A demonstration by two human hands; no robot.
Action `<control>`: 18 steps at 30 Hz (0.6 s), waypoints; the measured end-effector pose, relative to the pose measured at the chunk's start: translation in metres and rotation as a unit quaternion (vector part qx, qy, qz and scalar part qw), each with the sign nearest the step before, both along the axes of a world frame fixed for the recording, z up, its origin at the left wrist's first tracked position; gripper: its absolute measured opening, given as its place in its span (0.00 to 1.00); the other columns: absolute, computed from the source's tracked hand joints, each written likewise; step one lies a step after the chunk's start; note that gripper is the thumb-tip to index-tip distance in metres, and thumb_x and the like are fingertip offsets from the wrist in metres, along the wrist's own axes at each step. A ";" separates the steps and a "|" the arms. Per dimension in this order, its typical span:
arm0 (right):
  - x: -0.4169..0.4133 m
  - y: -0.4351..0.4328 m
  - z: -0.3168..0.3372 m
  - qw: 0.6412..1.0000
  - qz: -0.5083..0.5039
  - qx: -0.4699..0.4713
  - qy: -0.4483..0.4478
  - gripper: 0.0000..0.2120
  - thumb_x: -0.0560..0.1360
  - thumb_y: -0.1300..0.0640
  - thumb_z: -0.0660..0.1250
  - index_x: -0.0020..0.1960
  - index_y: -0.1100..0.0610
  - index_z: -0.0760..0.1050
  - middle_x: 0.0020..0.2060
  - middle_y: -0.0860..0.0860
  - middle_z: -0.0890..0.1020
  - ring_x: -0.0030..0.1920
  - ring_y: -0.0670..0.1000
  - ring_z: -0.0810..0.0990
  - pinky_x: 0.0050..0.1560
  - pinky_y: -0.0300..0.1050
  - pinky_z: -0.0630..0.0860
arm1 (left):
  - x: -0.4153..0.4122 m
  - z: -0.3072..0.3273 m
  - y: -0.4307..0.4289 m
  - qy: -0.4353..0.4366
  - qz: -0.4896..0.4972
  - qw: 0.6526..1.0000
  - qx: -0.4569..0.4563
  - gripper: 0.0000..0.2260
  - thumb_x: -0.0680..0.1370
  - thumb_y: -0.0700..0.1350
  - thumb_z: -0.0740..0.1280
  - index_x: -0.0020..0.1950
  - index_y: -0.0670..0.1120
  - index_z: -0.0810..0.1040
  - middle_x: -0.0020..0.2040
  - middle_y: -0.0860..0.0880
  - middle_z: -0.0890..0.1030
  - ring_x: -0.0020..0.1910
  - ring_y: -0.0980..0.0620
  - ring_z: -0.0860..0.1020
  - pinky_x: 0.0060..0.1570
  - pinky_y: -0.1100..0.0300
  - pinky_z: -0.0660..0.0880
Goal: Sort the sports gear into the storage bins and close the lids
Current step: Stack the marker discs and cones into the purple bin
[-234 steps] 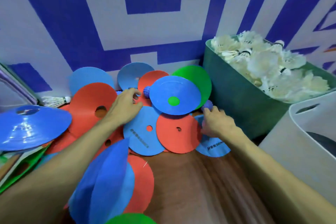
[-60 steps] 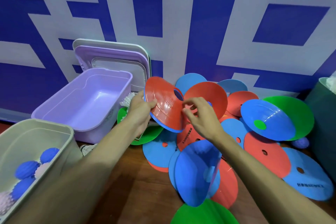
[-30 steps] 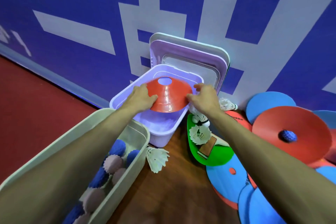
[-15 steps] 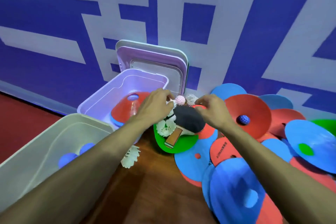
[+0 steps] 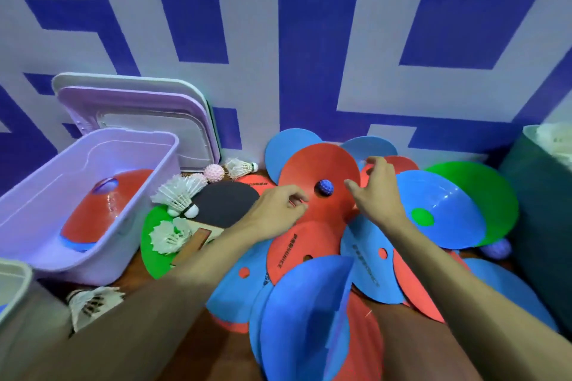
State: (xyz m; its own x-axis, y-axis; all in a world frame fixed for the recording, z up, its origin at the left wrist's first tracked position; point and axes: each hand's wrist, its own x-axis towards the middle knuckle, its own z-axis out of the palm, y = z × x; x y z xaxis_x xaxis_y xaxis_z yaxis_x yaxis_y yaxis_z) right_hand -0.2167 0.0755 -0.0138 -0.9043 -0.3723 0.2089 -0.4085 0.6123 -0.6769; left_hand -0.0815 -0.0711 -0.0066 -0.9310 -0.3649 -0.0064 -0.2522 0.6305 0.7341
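Btwn lilac bin (image 5: 40, 195) & L hand (image 5: 275, 213): paddle (image 5: 226, 207), shuttlecocks (image 5: 178, 192), pink ball (image 5: 214, 172).

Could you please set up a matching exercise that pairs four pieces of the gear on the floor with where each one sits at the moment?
Things:
1. blue spiky ball
2. pink spiky ball
3. table tennis bat
4. red cone

Places:
A. inside the purple bin
B. at the centre hole of the red disc
C. beside the purple lid leaning at the wall
D. lying partly over the green disc

Pairs: 1-B, 2-C, 3-D, 4-A
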 end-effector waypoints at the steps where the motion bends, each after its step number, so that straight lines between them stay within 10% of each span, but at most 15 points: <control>1: -0.005 -0.002 -0.006 1.000 0.001 0.009 -0.020 0.29 0.72 0.57 0.71 0.68 0.63 0.64 0.61 0.60 0.72 0.61 0.57 0.71 0.58 0.44 0.65 | -0.007 -0.004 0.001 -0.003 0.004 1.000 0.014 0.06 0.76 0.43 0.66 0.51 0.49 0.80 0.36 0.57 0.77 0.31 0.62 0.74 0.36 0.72 0.69; 10: -0.006 -0.013 -0.012 0.998 0.001 -0.056 0.036 0.04 0.69 0.65 0.66 0.43 0.60 0.78 0.35 0.55 0.80 0.35 0.53 0.74 0.41 0.45 0.69 | -0.034 -0.006 0.007 0.063 0.097 0.971 0.210 0.05 0.78 0.41 0.64 0.51 0.49 0.78 0.50 0.45 0.83 0.45 0.52 0.83 0.55 0.52 0.76; 18: 0.041 -0.001 0.024 0.961 0.176 -0.096 0.191 0.15 0.70 0.60 0.66 0.54 0.52 0.83 0.40 0.50 0.80 0.38 0.45 0.73 0.40 0.43 0.72 | -0.008 0.034 0.023 0.162 0.172 0.869 0.435 0.17 0.75 0.57 0.68 0.55 0.45 0.77 0.52 0.46 0.83 0.50 0.47 0.83 0.49 0.50 0.80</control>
